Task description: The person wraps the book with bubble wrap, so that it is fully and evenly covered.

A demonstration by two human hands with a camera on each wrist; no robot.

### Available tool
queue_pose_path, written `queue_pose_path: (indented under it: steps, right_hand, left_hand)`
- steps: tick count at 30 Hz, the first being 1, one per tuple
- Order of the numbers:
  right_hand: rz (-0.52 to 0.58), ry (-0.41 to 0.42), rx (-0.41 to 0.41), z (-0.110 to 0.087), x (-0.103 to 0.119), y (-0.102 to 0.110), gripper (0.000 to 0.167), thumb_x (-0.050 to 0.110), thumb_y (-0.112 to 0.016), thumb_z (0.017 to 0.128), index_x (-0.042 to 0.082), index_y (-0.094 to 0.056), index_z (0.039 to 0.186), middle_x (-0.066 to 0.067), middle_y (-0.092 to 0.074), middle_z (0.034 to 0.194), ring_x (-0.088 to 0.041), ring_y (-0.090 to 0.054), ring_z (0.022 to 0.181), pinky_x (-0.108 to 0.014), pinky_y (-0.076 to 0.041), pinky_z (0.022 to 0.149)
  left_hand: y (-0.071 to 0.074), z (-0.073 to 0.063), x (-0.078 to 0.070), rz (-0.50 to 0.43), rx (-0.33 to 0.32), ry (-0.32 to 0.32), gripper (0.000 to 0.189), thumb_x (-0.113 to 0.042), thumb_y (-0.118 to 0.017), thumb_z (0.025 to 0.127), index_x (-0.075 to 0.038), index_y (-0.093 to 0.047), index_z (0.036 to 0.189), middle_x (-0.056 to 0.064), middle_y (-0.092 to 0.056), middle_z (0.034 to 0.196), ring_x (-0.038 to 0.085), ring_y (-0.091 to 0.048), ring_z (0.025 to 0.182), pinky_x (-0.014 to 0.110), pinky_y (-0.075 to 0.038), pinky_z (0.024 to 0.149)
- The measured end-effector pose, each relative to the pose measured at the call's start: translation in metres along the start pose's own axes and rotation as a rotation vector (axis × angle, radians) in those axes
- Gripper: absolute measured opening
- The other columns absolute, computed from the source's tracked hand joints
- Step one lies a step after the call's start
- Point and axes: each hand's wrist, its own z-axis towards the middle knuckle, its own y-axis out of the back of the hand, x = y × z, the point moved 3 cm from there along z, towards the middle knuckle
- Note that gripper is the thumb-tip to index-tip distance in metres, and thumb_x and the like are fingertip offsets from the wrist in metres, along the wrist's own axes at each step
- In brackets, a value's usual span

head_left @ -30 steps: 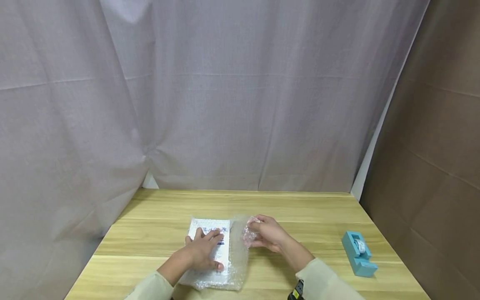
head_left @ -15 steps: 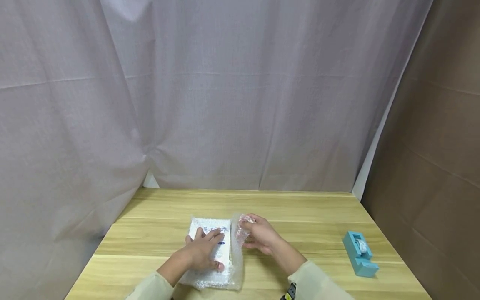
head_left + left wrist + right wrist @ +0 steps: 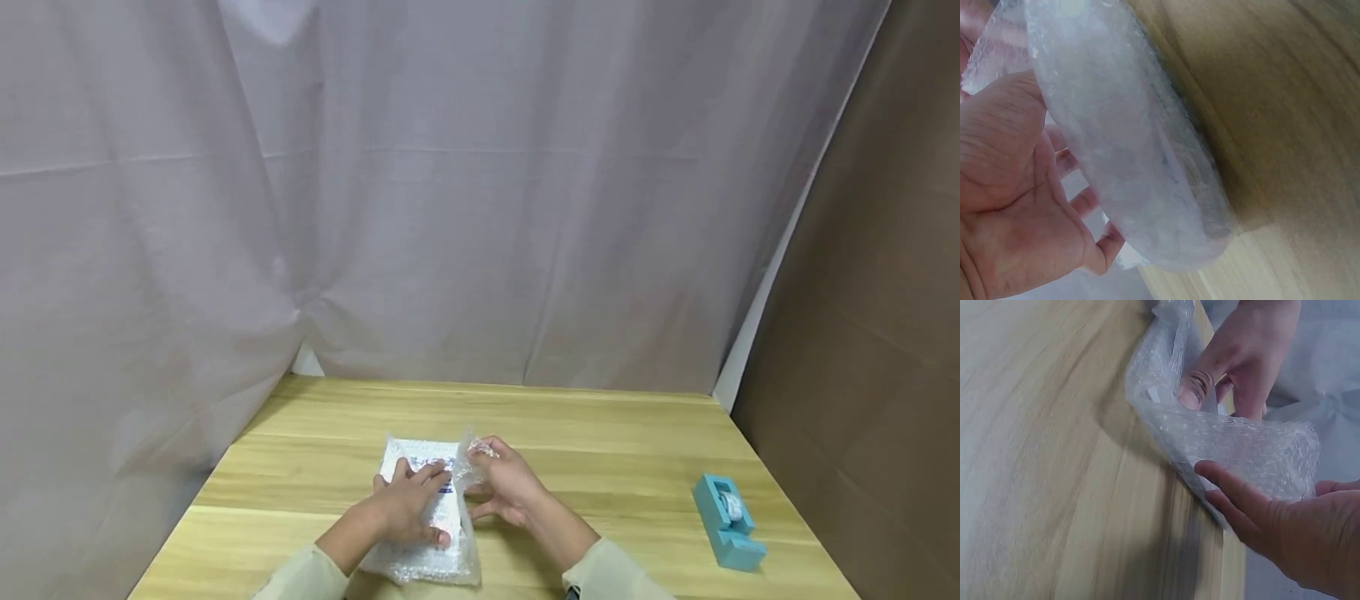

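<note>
A flat white item with blue print, like a thin book or box, lies on a sheet of bubble wrap. My left hand presses down on it with spread fingers. At the item's right side, my right hand pinches the edge of the wrap between thumb and fingers and holds it raised. In the right wrist view, the lifted flap of bubble wrap stands between the two hands, folding inward. The left wrist view has the wrap bulging up beside my left palm.
A blue tape dispenser with a roll of clear tape stands at the right of the wooden table. Grey curtains hang behind and to the left, and a brown one on the right.
My right hand has moved left, bringing the lifted wrap edge in toward the white item. My left hand stays in place on it. The view has shifted slightly.
</note>
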Motion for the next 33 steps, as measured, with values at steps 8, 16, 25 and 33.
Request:
queue_pose_path:
  steps: [8, 16, 25, 33]
  right_hand:
    - [-0.046, -0.007, -0.020, 0.003, -0.002, -0.009, 0.035, 0.028, -0.054, 0.115, 0.003, -0.049, 0.139, -0.032, -0.055, 0.148, -0.053, -0.057, 0.128, -0.075, -0.063, 0.090]
    - [-0.078, -0.004, -0.015, 0.004, -0.006, -0.015, 0.029, 0.027, -0.052, 0.115, 0.005, -0.048, 0.133, -0.029, -0.051, 0.153, -0.050, -0.060, 0.131, -0.068, -0.066, 0.087]
    - [-0.130, -0.009, -0.007, 0.003, -0.008, -0.016, 0.046, 0.018, -0.070, 0.097, 0.008, -0.050, 0.137, -0.019, -0.056, 0.159, -0.043, -0.060, 0.133, -0.052, -0.067, 0.085]
    - [-0.137, 0.004, 0.163, 0.003, -0.009, -0.010, 0.085, -0.019, -0.042, 0.075, 0.004, -0.039, 0.157, -0.027, -0.012, 0.183, -0.070, -0.012, 0.161, -0.055, -0.064, 0.097]
  left_hand:
    - [-0.001, 0.000, 0.003, 0.017, 0.000, 0.009, 0.107, -0.064, -0.087, 0.082, -0.022, -0.044, 0.170, 0.000, -0.037, 0.180, 0.037, -0.044, 0.141, 0.073, -0.049, 0.107]
    - [-0.002, -0.003, 0.006, -0.020, -0.017, -0.020, 0.110, -0.067, -0.086, 0.081, -0.017, -0.043, 0.170, 0.003, -0.041, 0.178, 0.037, -0.045, 0.141, 0.076, -0.047, 0.108]
    - [0.000, -0.004, 0.008, -0.112, -0.052, -0.024, 0.116, -0.066, -0.091, 0.077, -0.016, -0.038, 0.168, 0.008, -0.068, 0.149, 0.028, -0.049, 0.131, 0.065, -0.045, 0.106]
    - [0.002, -0.001, 0.020, -0.220, -0.027, -0.056, 0.076, -0.063, -0.087, 0.087, -0.022, -0.042, 0.131, 0.006, -0.064, 0.139, 0.032, -0.050, 0.134, 0.073, -0.044, 0.104]
